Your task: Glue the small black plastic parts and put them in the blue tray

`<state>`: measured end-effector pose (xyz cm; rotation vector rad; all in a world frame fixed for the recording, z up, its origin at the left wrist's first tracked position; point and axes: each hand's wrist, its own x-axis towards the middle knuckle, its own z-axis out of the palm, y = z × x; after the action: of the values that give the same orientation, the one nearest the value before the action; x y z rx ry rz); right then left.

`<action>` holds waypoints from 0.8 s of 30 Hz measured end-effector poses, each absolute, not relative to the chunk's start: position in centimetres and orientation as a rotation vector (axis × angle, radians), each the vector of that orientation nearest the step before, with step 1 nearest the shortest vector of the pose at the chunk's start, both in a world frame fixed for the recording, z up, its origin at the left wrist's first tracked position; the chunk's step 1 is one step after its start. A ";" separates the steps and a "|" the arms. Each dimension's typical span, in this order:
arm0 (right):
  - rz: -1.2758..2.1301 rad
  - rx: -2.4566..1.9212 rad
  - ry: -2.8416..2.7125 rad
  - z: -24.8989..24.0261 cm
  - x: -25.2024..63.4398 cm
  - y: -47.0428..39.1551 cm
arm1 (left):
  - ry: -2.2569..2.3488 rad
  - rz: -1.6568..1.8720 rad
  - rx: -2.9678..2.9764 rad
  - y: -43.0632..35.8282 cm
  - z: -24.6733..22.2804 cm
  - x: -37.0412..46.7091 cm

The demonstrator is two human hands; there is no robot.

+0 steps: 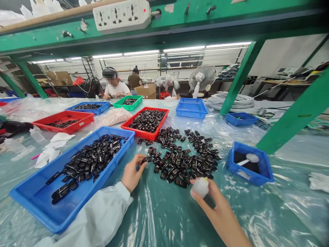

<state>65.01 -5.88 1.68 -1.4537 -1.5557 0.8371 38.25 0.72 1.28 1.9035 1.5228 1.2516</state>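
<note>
Head view: left hand [132, 173] pinching one small black part [144, 160] at the loose black pile's [183, 156] near-left edge; right hand [214, 202] closed around a white squeeze bottle [200, 187] just below that pile.

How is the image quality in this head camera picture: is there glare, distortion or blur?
In the head view, ceiling tube lights give bright, even light; the clear plastic sheet over the table shows white glare streaks; wide-angle distortion bends the green metal frame at the edges; the left hand, the right hand and the small glossy black parts look sharp; the far background is softer.
</note>
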 end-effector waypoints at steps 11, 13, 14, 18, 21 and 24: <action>0.859 -1.461 -1.585 2.0 65.5 -6.4 | 1.191 1.022 1.650 -5.1 2.6 40.2; 0.836 -1.473 -1.614 1.9 65.5 -6.5 | 1.237 0.941 1.785 -5.2 2.3 40.0; 0.828 -1.485 -1.624 1.9 65.4 -6.6 | 1.282 0.903 1.899 -5.1 2.1 39.9; 0.833 -1.514 -1.651 1.8 65.2 -6.6 | 1.452 0.823 2.262 -4.9 1.4 39.4; 0.844 -1.530 -1.666 1.8 65.3 -6.7 | 1.490 0.795 2.369 -5.1 1.4 39.5; 0.831 -1.539 -1.675 1.9 65.2 -6.9 | 1.538 0.760 2.491 -5.6 1.6 39.8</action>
<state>65.23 -6.87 1.87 -1.5386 -1.6746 0.8313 39.77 -5.56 1.56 2.4906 1.5382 0.7597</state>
